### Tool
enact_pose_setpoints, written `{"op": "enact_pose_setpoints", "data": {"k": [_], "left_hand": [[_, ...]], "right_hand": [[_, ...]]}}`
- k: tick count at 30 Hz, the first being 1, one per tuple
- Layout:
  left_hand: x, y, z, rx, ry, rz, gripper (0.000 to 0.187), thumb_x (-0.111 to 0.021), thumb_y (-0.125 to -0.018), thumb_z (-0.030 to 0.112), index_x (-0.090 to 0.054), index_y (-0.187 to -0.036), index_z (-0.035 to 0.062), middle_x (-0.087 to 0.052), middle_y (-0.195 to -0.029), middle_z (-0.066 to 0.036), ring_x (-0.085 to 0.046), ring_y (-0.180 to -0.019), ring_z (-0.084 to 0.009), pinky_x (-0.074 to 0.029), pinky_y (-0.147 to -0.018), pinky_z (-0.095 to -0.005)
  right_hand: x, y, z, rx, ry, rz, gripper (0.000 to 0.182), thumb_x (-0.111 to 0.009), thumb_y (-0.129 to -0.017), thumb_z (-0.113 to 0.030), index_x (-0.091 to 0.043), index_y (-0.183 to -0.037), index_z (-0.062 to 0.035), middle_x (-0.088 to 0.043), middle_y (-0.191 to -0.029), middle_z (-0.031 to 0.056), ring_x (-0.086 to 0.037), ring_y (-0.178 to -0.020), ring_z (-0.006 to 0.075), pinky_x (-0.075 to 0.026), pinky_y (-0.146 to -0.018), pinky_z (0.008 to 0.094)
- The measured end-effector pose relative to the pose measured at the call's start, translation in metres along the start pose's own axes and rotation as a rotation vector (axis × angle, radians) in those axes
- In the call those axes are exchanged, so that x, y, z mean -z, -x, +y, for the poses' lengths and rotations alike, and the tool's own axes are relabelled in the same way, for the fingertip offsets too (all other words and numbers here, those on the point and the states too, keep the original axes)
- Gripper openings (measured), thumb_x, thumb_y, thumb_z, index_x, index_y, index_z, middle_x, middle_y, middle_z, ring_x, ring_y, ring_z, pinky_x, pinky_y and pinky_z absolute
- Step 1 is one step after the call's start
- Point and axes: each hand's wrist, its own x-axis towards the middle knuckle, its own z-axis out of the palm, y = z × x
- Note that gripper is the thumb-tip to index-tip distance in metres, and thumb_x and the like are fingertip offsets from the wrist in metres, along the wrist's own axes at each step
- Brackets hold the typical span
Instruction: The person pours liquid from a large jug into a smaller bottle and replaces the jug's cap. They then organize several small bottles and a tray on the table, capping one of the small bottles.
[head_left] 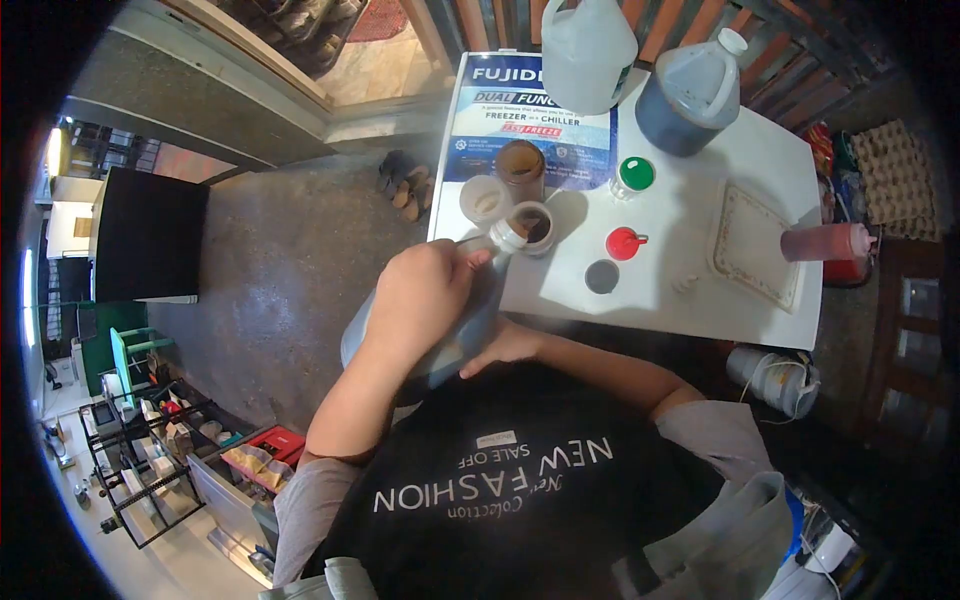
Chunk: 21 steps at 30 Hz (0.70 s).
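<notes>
My left hand (420, 290) is closed round the handle of a large translucent jug (470, 325), which is tilted. My right hand (505, 345) lies against the jug's lower side, its fingertips partly hidden. The jug's mouth (508, 236) is over the rim of a cup of dark liquid (535, 228). Beside that cup stand a taller container of brown liquid (520, 168) and a pale open cup (484, 200). A green-lidded jar (635, 176), a red cap with a spout (625, 243) and a grey disc (602, 276) rest to the right.
On the white table (660, 290) are a whitish jug (588, 60), a jug of dark liquid (688, 95), a bordered tray (755, 245) and a pink bottle (825, 242). Sandals (405, 185) lie on the floor. A metal cylinder (775, 382) sits beyond the table's near edge.
</notes>
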Motion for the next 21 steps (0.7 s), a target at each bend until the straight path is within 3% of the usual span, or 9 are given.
{"op": "enact_pose_setpoints", "data": {"k": [6, 8, 21], "left_hand": [[0.002, 0.002, 0.003, 0.016, 0.015, 0.008, 0.042, -0.06, -0.093, 0.034, -0.067, -0.077, -0.0043, -0.063, -0.077, -0.028, -0.063, -0.078, -0.0466, -0.049, -0.071, -0.0523], [0.003, 0.001, 0.004, 0.006, -0.004, -0.005, 0.042, -0.06, -0.093, 0.035, -0.067, -0.077, -0.0042, -0.063, -0.078, -0.029, -0.063, -0.078, -0.0465, -0.049, -0.071, -0.0524], [0.0, 0.0, 0.002, -0.02, -0.025, 0.005, 0.044, -0.06, -0.093, 0.036, -0.066, -0.076, -0.0042, -0.063, -0.075, -0.029, -0.063, -0.076, -0.0467, -0.05, -0.07, -0.0524]], "right_hand": [[-0.003, 0.0, -0.004, 0.003, 0.041, 0.019, 0.078, -0.09, -0.066, -0.009, -0.049, -0.132, 0.0018, -0.061, -0.126, 0.0135, -0.053, -0.123, 0.0267, -0.039, -0.108, 0.0411], [-0.004, 0.003, -0.015, -0.131, -0.01, -0.028, 0.078, -0.09, -0.067, -0.01, -0.05, -0.132, 0.0015, -0.061, -0.127, 0.0139, -0.053, -0.123, 0.0267, -0.04, -0.108, 0.041], [-0.003, -0.003, -0.001, -0.041, -0.031, -0.034, 0.081, -0.09, -0.067, -0.012, -0.047, -0.135, 0.0009, -0.058, -0.13, 0.0132, -0.051, -0.125, 0.0271, -0.039, -0.108, 0.0406]]}}
